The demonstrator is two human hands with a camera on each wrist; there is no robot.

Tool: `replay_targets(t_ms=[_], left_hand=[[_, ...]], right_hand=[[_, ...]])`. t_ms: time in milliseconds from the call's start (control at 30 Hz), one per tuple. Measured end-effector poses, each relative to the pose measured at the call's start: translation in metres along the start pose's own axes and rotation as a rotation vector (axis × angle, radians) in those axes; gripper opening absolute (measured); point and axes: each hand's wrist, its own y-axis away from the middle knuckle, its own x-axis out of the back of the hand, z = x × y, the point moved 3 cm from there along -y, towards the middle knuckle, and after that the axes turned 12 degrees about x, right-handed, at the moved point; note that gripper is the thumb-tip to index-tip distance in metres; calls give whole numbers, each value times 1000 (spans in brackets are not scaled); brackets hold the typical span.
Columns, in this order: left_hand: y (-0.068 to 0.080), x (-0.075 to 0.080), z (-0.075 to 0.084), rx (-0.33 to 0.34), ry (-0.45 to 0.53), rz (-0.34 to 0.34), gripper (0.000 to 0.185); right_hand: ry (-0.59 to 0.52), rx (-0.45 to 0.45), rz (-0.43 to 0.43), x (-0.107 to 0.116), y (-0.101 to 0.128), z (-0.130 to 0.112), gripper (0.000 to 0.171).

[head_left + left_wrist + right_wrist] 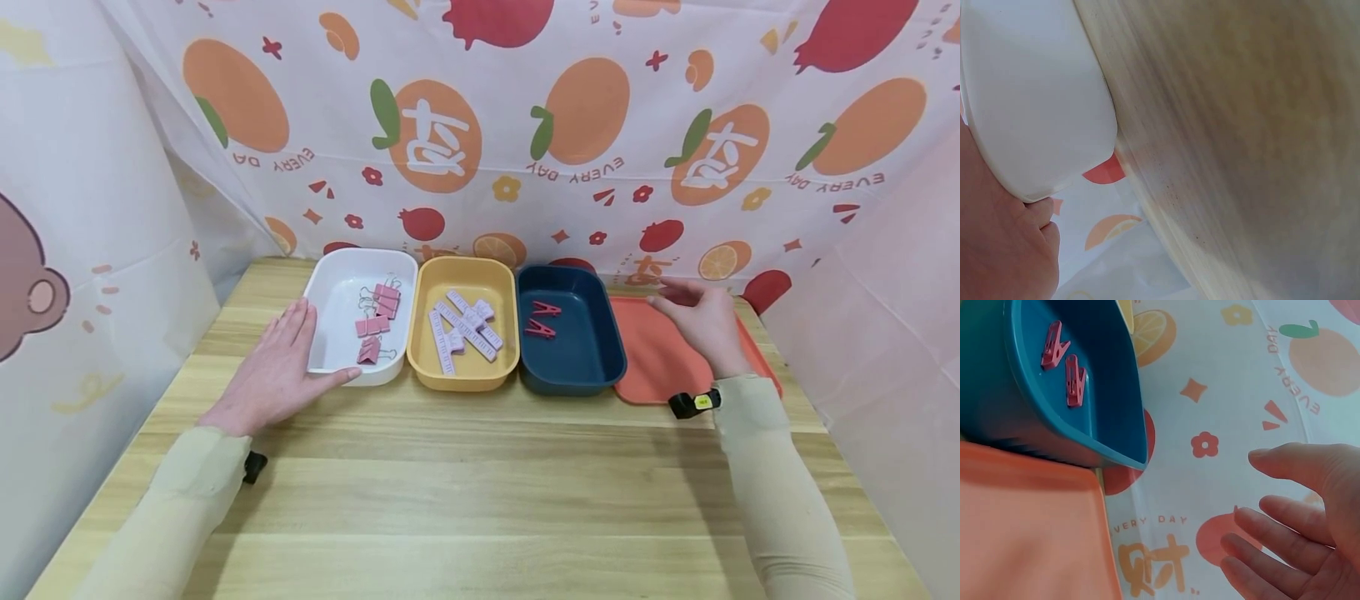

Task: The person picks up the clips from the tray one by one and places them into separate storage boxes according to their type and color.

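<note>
My left hand [273,371] lies along the left side of a white bin [330,308], fingers straight at its rim and thumb stretched over the near left corner. In the left wrist view, part of that hand [1004,244] shows against the bin's outer wall [1041,94]. Several pink binder clips [372,326] lie inside. My right hand [701,321] hovers above a flat orange tray [641,358], holding nothing. Its fingers [1272,525] are loosely extended in the right wrist view. Beside that tray, a dark blue bin [577,350] contains two pinkish-red clothespins [1074,381].
Between the white and blue bins sits a yellow bin [461,383] with several lavender ruler-like strips [442,342]. All stand in a row on a wooden table [480,492], close to a fruit-print cloth [510,187] behind them. Cloth also hangs at both sides.
</note>
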Motion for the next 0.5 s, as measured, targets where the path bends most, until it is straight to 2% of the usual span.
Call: replay_targets(t_ms=[233, 500], left_hand=[[-1, 2, 0, -9, 1, 0, 119], [-1, 2, 0, -5, -1, -6, 120]], right_hand=[[-4, 0, 5, 5, 2, 1, 58], [41, 6, 5, 13, 6, 9, 57]])
